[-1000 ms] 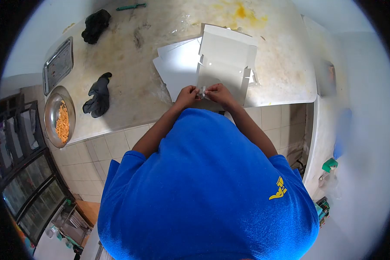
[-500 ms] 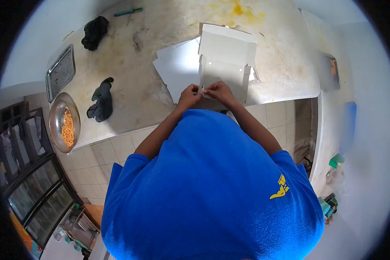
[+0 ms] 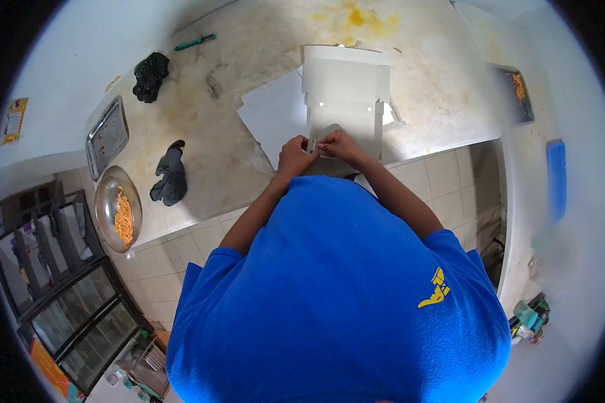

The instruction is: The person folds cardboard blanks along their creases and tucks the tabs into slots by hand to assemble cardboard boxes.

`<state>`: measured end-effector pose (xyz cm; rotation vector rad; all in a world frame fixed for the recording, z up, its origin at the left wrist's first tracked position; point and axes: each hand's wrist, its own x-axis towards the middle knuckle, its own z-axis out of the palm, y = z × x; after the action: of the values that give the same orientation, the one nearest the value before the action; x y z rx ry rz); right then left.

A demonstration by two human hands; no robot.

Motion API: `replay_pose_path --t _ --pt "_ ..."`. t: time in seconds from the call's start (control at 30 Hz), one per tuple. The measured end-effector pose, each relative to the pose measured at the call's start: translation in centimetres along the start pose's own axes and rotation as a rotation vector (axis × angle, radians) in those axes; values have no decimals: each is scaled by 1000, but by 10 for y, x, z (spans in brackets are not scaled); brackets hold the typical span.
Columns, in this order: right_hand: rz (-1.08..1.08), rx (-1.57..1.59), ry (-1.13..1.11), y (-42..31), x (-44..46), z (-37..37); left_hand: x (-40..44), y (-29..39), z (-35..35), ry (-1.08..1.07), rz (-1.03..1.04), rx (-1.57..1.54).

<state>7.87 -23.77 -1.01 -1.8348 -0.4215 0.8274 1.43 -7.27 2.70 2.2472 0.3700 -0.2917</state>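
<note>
A white cardboard box (image 3: 346, 84) lies unfolded on the table, its lid flap spread toward the far side. My left hand (image 3: 296, 156) is closed on the near left corner of this box, fingers pinching the side flap. Right beside it, my right hand (image 3: 341, 146) pinches the same corner from the inner side. Both hands nearly touch. Under and left of the box are flat white cardboard sheets (image 3: 272, 111).
Dark gloves (image 3: 171, 176) lie left of the sheets, near a steel bowl of orange strips (image 3: 107, 201). Behind stand a metal tray (image 3: 106, 138), a black plastic bundle (image 3: 150, 75) and a green-handled tool (image 3: 195, 41). Another tray (image 3: 526, 101) sits at right.
The camera view has shifted slightly, so the table items appear a little lower. My hands stay at the same box corner, with only small finger movement.
</note>
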Motion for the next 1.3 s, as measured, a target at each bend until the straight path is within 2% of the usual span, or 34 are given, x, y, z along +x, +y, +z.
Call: replay_pose_path --t 0.13,0.2,0.33,0.4,0.53,0.63,0.7,0.93,1.0,1.1,1.13,1.23,1.3 --pt "8 -123 49 -8 0 4 -1 6 -5 -46 -19 19" --pt "-35 -188 111 -6 1 7 1 -1 -6 -71 -8 -66" --pt "-209 -313 158 0 5 8 -3 6 -5 -3 -37 1" --pt "-151 -316 78 2 9 6 -7 18 -4 53 -52 112" --pt "36 -191 -75 7 21 2 -10 19 2 120 34 137" --pt "-71 -219 3 5 18 -4 -12 21 13 181 111 228" --pt "-91 -239 -72 3 23 -12 -11 26 16 236 169 298" --pt "-73 -302 -275 0 38 -29 -15 42 45 261 -50 346" --pt "-129 -329 -238 2 33 -27 -15 46 54 256 -140 350" --pt "-242 -406 -159 4 24 -36 -13 51 50 207 -159 320" --pt "-288 -434 -132 2 21 -39 -14 53 50 253 -167 341" --pt "-453 -125 105 -14 -3 -84 -14 37 47 358 -159 303" --pt "-389 110 139 -13 -27 -116 -13 25 45 414 -146 355"
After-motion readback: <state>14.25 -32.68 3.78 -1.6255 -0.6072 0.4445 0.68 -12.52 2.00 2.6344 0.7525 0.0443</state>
